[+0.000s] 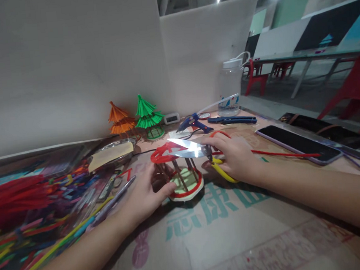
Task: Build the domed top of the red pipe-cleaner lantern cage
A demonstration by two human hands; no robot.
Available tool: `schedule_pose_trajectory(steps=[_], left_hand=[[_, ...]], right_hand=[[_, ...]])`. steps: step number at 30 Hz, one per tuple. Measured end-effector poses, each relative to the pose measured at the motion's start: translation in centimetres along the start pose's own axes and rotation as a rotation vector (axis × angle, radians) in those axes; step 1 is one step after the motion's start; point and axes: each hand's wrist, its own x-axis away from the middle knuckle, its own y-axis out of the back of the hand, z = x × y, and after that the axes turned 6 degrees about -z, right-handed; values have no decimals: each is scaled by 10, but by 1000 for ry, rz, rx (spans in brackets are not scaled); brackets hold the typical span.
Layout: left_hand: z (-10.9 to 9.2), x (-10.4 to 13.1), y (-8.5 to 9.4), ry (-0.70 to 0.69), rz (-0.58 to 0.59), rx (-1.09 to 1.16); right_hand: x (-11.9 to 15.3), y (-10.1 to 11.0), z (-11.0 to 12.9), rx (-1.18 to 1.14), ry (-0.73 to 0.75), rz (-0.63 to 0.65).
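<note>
My left hand (151, 188) is closed around the side of a small round frame (185, 192), with a pale base, brown posts and red pipe-cleaner rims. In my right hand (233, 155) is a pair of scissors (194, 149) with yellow and orange handles. Its blades are spread apart and reach left over the frame's red top ring. A red pipe cleaner (277, 154) stretches from near the scissors rightward to the phone. Whether the blades touch the ring I cannot tell.
Behind stand an orange tiered model (119, 119) and a green one (148, 114), beside a blue glue gun (194, 123), blue pliers (232, 120) and a water jug (228, 88). A phone (295, 143) lies right. Loose pipe cleaners (17, 197) and a metal tray (129, 154) are left.
</note>
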Motion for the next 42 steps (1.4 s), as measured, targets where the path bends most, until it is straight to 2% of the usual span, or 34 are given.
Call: schedule_pose_trajectory(steps=[15,19,22,26,34,37,42], left_hand=[[-7,1,-2,10,-19,14],[-2,0,-2,-3,-38,0],[1,-3,-2,-13,-123,-73],[5,-6,-1,-29,-196,-162],[16,-13,3,27,-252,-34],[19,-14,5,7,-206,5],[22,-11,3,-17,-95,101]], right_hand=[[1,1,-8,-36,98,-46],[1,0,-9,-126,10,-3],[0,-4,-9,-235,-84,15],[0,-10,-10,-331,-123,26],[-3,-9,-7,-366,-289,37],[-2,-10,-8,-373,-265,34],[1,-11,-11,-315,-134,36]])
